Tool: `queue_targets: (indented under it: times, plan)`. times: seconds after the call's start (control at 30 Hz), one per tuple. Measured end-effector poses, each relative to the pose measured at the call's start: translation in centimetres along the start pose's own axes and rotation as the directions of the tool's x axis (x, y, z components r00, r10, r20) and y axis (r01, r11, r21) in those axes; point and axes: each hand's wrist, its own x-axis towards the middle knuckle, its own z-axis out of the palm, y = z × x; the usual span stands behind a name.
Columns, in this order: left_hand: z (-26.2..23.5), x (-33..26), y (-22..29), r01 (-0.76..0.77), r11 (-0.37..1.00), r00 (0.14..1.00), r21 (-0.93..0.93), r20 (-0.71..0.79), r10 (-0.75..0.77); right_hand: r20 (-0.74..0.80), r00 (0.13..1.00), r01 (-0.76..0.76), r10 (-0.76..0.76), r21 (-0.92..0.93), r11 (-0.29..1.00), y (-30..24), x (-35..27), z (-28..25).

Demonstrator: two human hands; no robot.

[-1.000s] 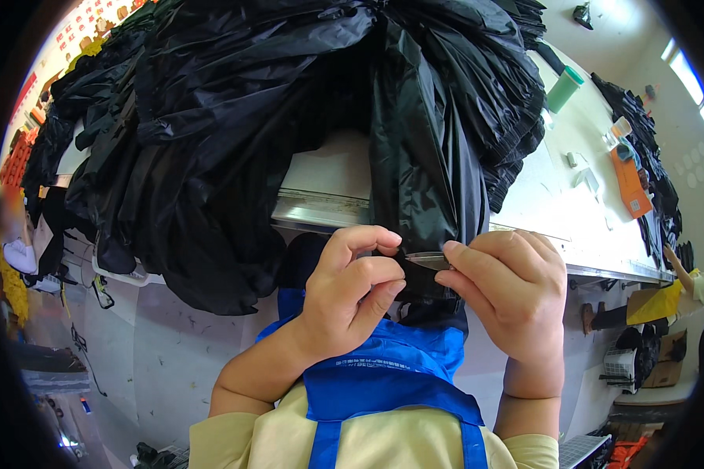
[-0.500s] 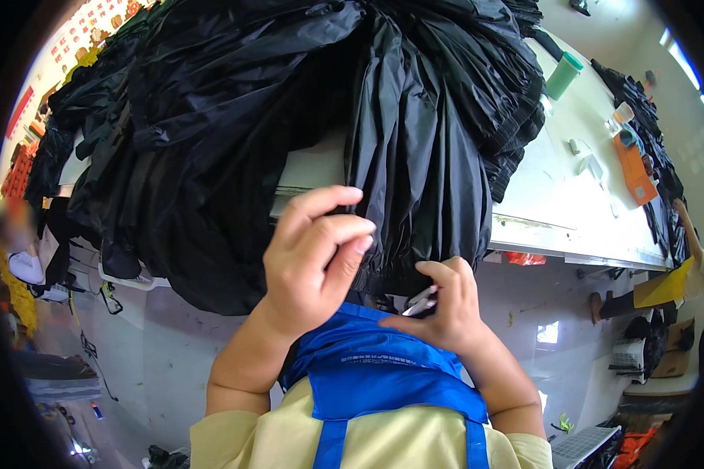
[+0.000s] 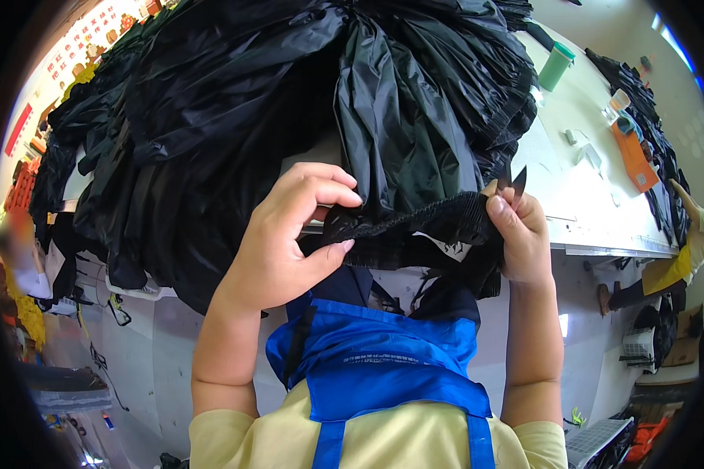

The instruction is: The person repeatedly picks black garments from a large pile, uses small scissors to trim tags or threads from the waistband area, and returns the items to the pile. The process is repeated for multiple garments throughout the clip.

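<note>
A black, shiny fabric garment (image 3: 403, 148) hangs over the table edge toward me, its gathered elastic edge (image 3: 422, 219) stretched between my hands. My left hand (image 3: 289, 234) is closed around the left end of this edge, fingers above and thumb below. My right hand (image 3: 520, 234) grips the right end of the edge with the thumb on top. It also holds small dark thread snips (image 3: 513, 181), whose two pointed blades stick up apart above the fist; their handles are hidden. Between my hands the edge forms an open loop, with the floor showing through.
More black garments (image 3: 211, 117) heap across the table and hang over its front at left. On the white table (image 3: 571, 156) at right stand a green bottle (image 3: 556, 67) and an orange box (image 3: 633, 156). One co-worker (image 3: 680, 250) is at far right, another (image 3: 23, 250) at far left.
My hands have taken hold of the garment's elastic edge, raised it and spread it. The right hand moved up and right, with the snips' blades now pointing upward.
</note>
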Motion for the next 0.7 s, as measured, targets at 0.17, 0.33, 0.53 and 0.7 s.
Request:
queue_targets:
  times: [0.17,0.33,0.53,0.7]
  plan:
    - [0.9,0.1,0.6,-0.011,0.952,0.999,0.305,0.043,-0.002,-0.033,0.997,-0.055,0.064,0.241,0.969,-0.7,0.7,0.8]
    - [0.8,1.3,2.5,-0.089,0.823,0.986,0.561,-0.07,0.155,0.12,0.989,-0.103,0.092,0.088,0.991,-1.3,1.8,0.8]
    - [7.6,2.0,3.3,-0.529,0.507,0.836,0.681,0.315,0.449,0.254,0.954,-0.237,0.157,0.321,0.917,-1.2,4.8,3.5]
    - [6.3,4.0,0.4,-0.585,0.435,0.784,0.684,0.34,0.52,0.164,0.947,-0.322,0.277,0.483,0.814,-0.3,3.5,2.1]
